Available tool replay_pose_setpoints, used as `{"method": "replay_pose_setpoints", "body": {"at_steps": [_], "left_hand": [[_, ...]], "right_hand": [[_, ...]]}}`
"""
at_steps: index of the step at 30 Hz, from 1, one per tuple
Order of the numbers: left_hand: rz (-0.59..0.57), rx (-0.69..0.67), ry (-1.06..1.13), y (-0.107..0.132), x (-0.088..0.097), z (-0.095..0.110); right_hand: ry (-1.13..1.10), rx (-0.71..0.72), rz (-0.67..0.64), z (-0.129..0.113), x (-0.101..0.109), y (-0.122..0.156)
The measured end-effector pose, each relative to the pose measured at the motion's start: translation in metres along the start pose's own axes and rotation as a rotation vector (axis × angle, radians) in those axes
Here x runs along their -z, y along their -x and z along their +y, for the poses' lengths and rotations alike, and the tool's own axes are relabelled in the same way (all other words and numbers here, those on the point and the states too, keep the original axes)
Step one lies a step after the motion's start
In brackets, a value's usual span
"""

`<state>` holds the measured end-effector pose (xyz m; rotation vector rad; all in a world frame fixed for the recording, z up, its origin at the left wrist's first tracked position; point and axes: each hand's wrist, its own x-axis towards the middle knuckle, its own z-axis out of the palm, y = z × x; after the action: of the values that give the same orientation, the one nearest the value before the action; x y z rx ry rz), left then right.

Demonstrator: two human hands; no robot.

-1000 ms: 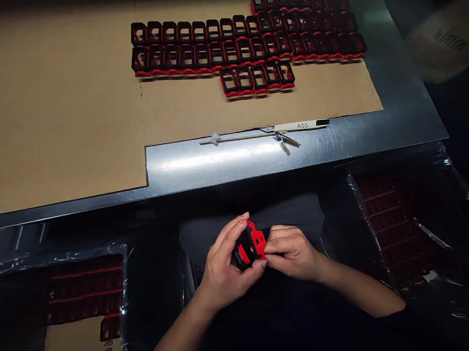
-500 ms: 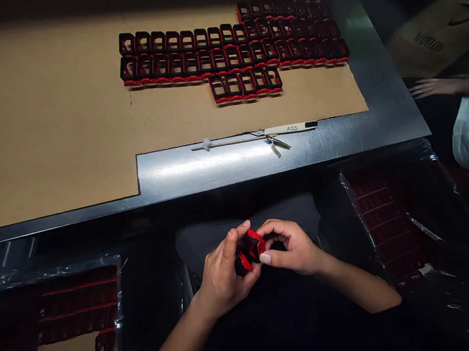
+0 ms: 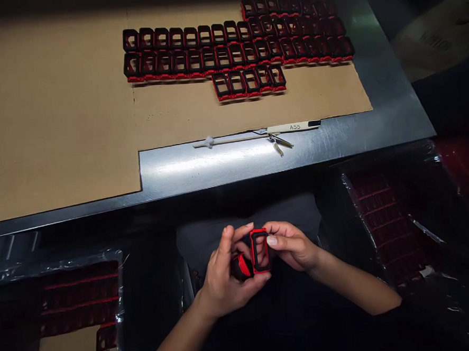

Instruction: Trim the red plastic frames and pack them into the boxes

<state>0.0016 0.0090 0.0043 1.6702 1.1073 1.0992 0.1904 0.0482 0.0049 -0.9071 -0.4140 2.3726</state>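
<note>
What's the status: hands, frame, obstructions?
Left hand holding red-black frame top and bottom, right hand pinching its right side. Frame's opening toward camera, fingers visible through it. Second red-black part in left palm; no obstruction seen at the hands.

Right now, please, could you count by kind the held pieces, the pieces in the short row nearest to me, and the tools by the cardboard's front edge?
Held red-and-black pieces: 2
Short-row pieces: 5
A55-marked tool: 1
Stick with white tuft: 1
Small two-legged tool: 1
Total: 10
</note>
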Motion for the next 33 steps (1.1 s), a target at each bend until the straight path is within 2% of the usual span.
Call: {"method": "replay_pose_setpoints", "body": {"at_steps": [3,6,10,15,17,19,21,23,26,28,30,33], "left_hand": [[0.023,0.134,0.091,0.002,-0.002,0.003],[0.040,0.200,0.096,0.003,-0.003,0.004],[0.051,0.191,0.014,0.004,-0.001,0.001],[-0.050,0.147,-0.156,0.001,0.003,-0.001],[-0.073,0.142,-0.164,0.000,0.004,-0.002],[-0.047,0.154,-0.122,-0.001,0.005,-0.003],[0.019,0.183,-0.055,0.000,0.006,-0.004],[0.073,0.202,0.006,0.001,0.008,-0.005],[0.128,0.210,0.085,0.001,0.011,-0.005],[0.178,0.232,0.217,0.000,0.012,-0.004],[0.223,0.271,0.380,-0.001,0.012,-0.002],[0.253,0.283,0.468,-0.001,0.012,0.000]], "right_hand": [[-0.028,-0.040,0.014,0.003,-0.001,-0.002],[-0.012,-0.035,0.010,0.006,-0.001,-0.002],[0.074,0.031,-0.009,0.007,-0.002,-0.001],[0.419,0.133,0.033,0.002,-0.007,0.000],[0.499,0.146,0.038,0.000,-0.008,0.001],[0.568,0.185,0.072,-0.006,-0.007,0.004],[0.638,0.252,0.146,-0.018,-0.004,0.006],[0.778,0.422,0.295,-0.040,0.001,0.005],[1.293,0.891,0.662,-0.081,0.009,-0.009],[1.637,1.063,0.835,-0.106,0.014,-0.025],[1.809,1.041,0.884,-0.124,0.017,-0.039],[1.864,0.988,0.913,-0.135,0.021,-0.052]]}}
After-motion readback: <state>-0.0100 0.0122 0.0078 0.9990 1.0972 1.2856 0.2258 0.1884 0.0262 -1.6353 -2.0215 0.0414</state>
